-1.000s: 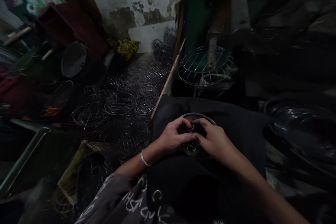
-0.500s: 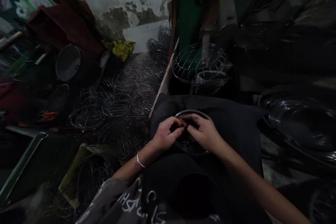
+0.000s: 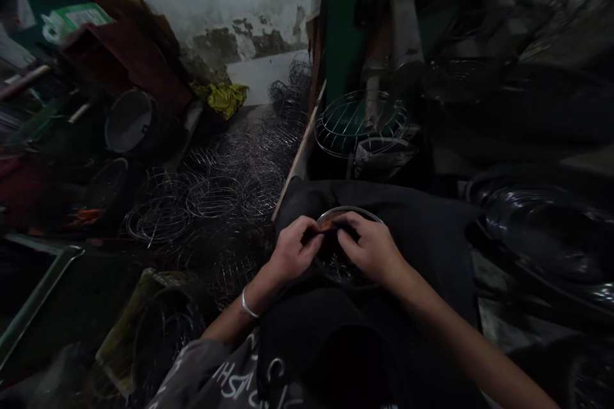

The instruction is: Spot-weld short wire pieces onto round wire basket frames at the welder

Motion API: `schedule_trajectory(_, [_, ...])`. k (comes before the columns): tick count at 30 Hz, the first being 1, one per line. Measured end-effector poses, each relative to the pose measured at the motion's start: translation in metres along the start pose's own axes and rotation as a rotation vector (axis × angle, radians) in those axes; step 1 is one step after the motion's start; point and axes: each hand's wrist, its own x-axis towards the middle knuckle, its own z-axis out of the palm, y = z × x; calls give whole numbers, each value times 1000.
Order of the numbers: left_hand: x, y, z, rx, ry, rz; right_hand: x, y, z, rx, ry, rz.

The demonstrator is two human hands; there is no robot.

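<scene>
A round wire-mesh basket with a metal rim [image 3: 364, 212] rests on my lap, over black cloth. My left hand [image 3: 292, 252] grips its near left side, and a silver bangle circles that wrist. My right hand [image 3: 371, 248] lies over the basket's right half with fingers curled on the mesh. Between the fingertips of both hands sits a small orange-brown piece [image 3: 327, 224] at the rim; which hand pinches it is unclear in the dim light.
Many round wire baskets [image 3: 215, 198] lie spread on the floor to the left. A larger wire frame [image 3: 357, 121] stands ahead. Dark glossy pieces [image 3: 542, 230] pile at the right. A grey pot [image 3: 128, 120], yellow cloth [image 3: 225, 97] and a wooden plank [image 3: 300, 153] are nearby.
Both hands shifted slightly left and up along the basket's rim, fingertips drawing together at the orange-brown piece. The view has drifted a little.
</scene>
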Motion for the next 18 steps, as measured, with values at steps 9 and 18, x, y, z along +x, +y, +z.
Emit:
schedule_trajectory(9, [-2, 46, -24, -99, -41, 339, 19, -21, -13, -109, -128, -35])
schedule_trajectory(18, [-5, 24, -6, -85, -10, 53, 21, -27, -12, -182, -26, -143])
